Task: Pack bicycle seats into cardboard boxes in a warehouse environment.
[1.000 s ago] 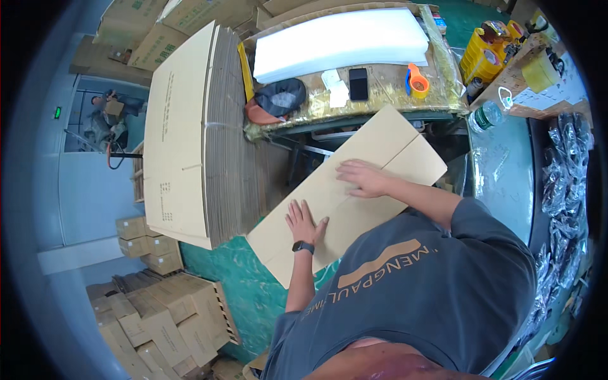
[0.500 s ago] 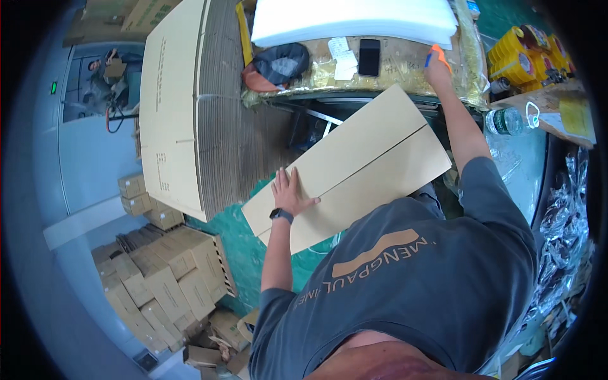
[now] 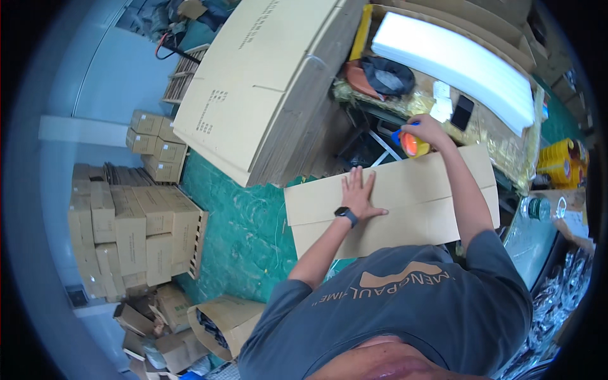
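A flattened brown cardboard box (image 3: 405, 209) lies in front of me with a seam running along its length. My left hand (image 3: 360, 195), a dark watch on its wrist, presses flat on the box near its left end. My right hand (image 3: 425, 130) grips an orange and blue tape dispenser (image 3: 411, 144) at the box's far edge, beside the table.
A tall stack of flat cardboard sheets (image 3: 266, 82) stands to the left. The table (image 3: 500, 149) holds white foam sheets (image 3: 456, 60), a dark phone (image 3: 461, 113) and a dark bag (image 3: 383, 73). Small cartons (image 3: 133, 234) are piled at left on the green floor (image 3: 240, 234). Yellow tape rolls (image 3: 557, 158) sit at right.
My right hand took the tape dispenser from the table and brought it down to the box's far edge. My left hand stayed pressed on the box. The view swung left.
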The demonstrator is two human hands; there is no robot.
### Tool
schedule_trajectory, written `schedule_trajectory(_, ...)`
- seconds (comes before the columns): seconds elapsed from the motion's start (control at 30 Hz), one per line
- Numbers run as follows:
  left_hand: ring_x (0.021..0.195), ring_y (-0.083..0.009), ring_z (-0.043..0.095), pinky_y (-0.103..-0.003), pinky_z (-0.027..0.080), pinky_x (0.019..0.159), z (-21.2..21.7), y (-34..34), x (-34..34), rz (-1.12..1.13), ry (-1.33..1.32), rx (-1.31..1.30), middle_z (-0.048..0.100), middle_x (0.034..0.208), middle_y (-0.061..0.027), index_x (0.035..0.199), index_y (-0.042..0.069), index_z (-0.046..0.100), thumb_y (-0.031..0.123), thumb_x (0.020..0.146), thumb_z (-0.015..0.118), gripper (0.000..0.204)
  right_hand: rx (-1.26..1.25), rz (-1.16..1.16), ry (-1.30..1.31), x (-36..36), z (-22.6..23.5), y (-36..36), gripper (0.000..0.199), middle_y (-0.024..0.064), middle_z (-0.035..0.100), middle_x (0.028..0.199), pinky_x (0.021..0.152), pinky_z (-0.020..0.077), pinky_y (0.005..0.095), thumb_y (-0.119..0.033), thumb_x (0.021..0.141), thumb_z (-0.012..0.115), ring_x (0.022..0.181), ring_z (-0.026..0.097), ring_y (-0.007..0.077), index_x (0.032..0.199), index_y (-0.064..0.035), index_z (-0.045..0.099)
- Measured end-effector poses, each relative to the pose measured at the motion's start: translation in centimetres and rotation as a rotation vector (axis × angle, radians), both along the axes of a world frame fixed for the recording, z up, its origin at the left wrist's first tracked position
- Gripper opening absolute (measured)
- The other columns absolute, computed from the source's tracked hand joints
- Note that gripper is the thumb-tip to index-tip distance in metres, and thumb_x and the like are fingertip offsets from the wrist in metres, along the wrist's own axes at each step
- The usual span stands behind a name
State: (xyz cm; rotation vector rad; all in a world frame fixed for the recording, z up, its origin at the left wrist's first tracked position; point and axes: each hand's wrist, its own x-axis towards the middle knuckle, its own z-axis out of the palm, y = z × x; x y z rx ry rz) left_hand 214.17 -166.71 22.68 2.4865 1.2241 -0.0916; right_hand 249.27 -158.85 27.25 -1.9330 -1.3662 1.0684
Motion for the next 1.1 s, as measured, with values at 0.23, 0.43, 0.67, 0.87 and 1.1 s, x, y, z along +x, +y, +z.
schedule_trajectory(0.23, 0.166, -0.0435, 0.005, -0.065, 0.002, 0.130, 1.1, -0.4, -1.8, 0.059, -0.048, -0.068, 0.012, 0.177, -0.0289, 0.171, 0.017, 0.027, 0.075, 0.059, 0.089, 0.141, -0.896, 0.407, -0.169, -12.6, -5.7, 13.7, 0.027, 0.0094, 0.078, 0.092, 0.081, 0.0605, 0.0425, -0.034, 0.087, 0.077, 0.081, 0.075, 0.0278, 0.097, -0.0086, 0.077)
schedule_trajectory(0.43, 0.166, -0.0432, 0.005, -0.065, 0.003, 0.130, 1.4, 0.1, -1.5, -0.034, -0.044, -0.068, 0.013, 0.177, -0.0283, 0.171, 0.016, 0.026, 0.072, 0.062, 0.089, 0.138, -1.036, 0.141, 0.098, -7.2, -4.1, 10.5, 0.021, 0.0041, 0.075, 0.081, 0.071, 0.0614, 0.0437, -0.034, 0.088, 0.074, 0.071, 0.075, 0.0208, 0.083, -0.0134, 0.071)
schedule_trajectory(0.67, 0.165, -0.0458, 0.007, -0.067, 0.008, 0.129, 0.1, 0.9, -1.6, -0.018, 0.002, 0.017, 0.013, 0.176, -0.0316, 0.171, 0.014, 0.026, 0.075, 0.063, 0.086, 0.138, 0.155, -0.222, -0.453, -17.2, 2.7, -13.9, 0.045, 0.0322, 0.072, 0.093, 0.084, 0.0591, 0.0506, -0.042, 0.087, 0.074, 0.090, 0.072, 0.0470, 0.114, -0.0065, 0.080)
schedule_trajectory(0.87, 0.161, -0.0496, 0.016, -0.068, 0.012, 0.127, -0.4, 1.0, -0.5, -0.106, -0.055, 0.058, 0.021, 0.171, -0.0358, 0.168, 0.010, 0.032, 0.074, 0.064, 0.087, 0.134, -0.298, -0.278, -0.308, -24.3, 7.1, -37.1, 0.044, 0.0294, 0.069, 0.095, 0.086, 0.0581, 0.0522, -0.034, 0.090, 0.075, 0.091, 0.071, 0.0468, 0.125, -0.0074, 0.074)
schedule_trajectory(1.1, 0.162, -0.0491, 0.013, -0.068, 0.008, 0.128, -1.4, 0.2, 0.3, -0.121, -0.019, 0.096, 0.019, 0.171, -0.0370, 0.168, 0.011, 0.031, 0.080, 0.065, 0.083, 0.135, -0.129, -0.359, -0.221, -24.4, -1.0, -39.8, 0.046, 0.0277, 0.070, 0.105, 0.090, 0.0580, 0.0522, -0.033, 0.089, 0.074, 0.096, 0.071, 0.0465, 0.128, -0.0075, 0.072)
